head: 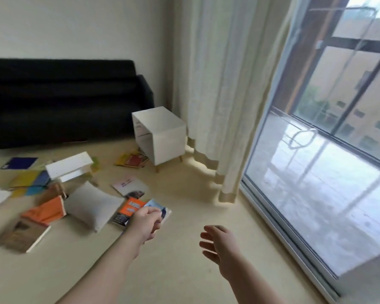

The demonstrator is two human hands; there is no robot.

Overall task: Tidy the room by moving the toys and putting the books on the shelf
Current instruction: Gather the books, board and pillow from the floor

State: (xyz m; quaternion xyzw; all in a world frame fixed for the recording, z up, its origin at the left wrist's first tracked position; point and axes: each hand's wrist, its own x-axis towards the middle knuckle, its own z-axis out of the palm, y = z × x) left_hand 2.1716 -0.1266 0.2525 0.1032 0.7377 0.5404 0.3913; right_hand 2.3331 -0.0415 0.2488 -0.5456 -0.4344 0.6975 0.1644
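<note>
I'm looking into a home living room: a black sofa (59, 99) along the wall at 10 o'clock, a small white cabinet (169, 137) at 12, cream curtains (224, 84) and a large window (316, 194) at 2, and books (46, 210) and a cushion (92, 206) strewn over the beige floor (184, 270) at 9.

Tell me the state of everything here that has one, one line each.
left hand: fingers curled at the blue-and-white book, grip unclear
right hand: open, holding nothing
white shelf unit: upright, front open
orange book by the left hand: closed, flat on the floor
cushion: lying on the floor
curtain: hanging, drawn aside from the window
</note>
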